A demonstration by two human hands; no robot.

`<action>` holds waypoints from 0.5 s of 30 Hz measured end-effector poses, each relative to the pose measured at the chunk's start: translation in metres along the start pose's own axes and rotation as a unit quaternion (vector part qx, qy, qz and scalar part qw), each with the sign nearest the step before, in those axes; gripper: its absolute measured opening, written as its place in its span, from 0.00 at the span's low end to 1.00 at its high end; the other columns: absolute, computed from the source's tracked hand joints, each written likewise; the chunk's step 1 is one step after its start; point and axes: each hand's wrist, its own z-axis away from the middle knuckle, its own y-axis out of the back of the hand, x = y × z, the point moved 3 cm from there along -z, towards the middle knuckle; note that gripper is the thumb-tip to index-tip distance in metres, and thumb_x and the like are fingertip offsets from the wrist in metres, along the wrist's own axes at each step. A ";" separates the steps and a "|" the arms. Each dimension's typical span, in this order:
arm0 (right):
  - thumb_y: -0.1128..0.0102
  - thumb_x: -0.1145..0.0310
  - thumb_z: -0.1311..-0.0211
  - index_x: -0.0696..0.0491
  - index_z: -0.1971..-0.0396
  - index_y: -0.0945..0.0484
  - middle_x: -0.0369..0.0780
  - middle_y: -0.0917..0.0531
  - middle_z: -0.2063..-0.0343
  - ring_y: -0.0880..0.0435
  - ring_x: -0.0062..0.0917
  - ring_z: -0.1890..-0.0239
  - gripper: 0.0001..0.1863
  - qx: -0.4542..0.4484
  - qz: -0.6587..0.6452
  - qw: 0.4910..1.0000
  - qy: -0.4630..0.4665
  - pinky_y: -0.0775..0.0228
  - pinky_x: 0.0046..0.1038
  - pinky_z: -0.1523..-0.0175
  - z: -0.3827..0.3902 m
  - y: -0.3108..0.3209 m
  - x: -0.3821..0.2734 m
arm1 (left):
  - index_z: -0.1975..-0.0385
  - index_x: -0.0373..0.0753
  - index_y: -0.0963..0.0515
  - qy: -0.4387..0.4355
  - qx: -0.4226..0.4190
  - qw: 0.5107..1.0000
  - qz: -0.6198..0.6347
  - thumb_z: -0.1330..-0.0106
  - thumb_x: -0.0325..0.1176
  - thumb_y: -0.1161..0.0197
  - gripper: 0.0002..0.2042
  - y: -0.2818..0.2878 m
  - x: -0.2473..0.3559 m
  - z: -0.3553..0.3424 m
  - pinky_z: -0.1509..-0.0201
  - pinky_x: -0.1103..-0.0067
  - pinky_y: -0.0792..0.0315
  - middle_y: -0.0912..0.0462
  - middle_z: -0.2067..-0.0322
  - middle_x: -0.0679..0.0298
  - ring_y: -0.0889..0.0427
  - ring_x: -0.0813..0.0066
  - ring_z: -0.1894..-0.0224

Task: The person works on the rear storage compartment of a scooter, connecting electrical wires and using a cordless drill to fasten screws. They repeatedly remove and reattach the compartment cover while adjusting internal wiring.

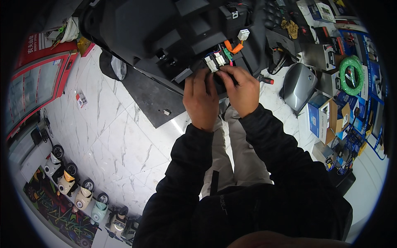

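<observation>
My left hand (200, 101) has its fingers closed at the lower end of a white plastic wire connector (211, 64). Close beside it, my right hand (243, 91) pinches at the lower end of a second white connector (220, 59); its fingertips hide exactly what they grip. Both connectors stick up from a recess in a large black plastic body (165, 33). A green connector (227, 53) and an orange sleeve (235, 47) lie just beyond, with a white plug (243, 34) on wires above them.
A red-handled tool (266, 80) juts out right of my right hand. A grey plastic cover (298, 87), an open cardboard box (322, 120) and a green coil (350, 75) are at right. On the left stand a red-framed cabinet (41, 89) and several small scooters (82, 198).
</observation>
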 end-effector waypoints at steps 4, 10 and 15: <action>0.25 0.72 0.32 0.55 0.58 0.11 0.42 0.10 0.63 0.09 0.40 0.64 0.06 0.006 -0.001 1.000 0.013 0.17 0.33 0.62 -0.001 0.000 0.004 | 0.49 0.37 0.13 0.003 -0.014 1.000 -0.016 0.27 0.26 0.28 0.10 0.001 0.001 -0.002 0.53 0.67 0.16 0.13 0.53 0.55 0.10 0.54 0.54; 0.24 0.74 0.33 0.55 0.59 0.12 0.41 0.10 0.63 0.09 0.37 0.66 0.06 0.018 -0.002 0.999 0.026 0.17 0.31 0.62 -0.001 -0.002 0.007 | 0.49 0.37 0.14 -0.009 -0.030 1.000 -0.005 0.28 0.26 0.29 0.10 0.003 0.000 -0.003 0.56 0.65 0.16 0.14 0.56 0.55 0.11 0.53 0.57; 0.23 0.74 0.34 0.55 0.59 0.12 0.40 0.10 0.64 0.09 0.34 0.67 0.07 0.031 -0.006 0.999 0.022 0.17 0.30 0.63 0.000 -0.004 0.005 | 0.53 0.38 0.11 0.020 -0.030 0.999 -0.024 0.28 0.28 0.27 0.07 0.001 -0.001 -0.002 0.56 0.68 0.15 0.13 0.55 0.57 0.10 0.56 0.56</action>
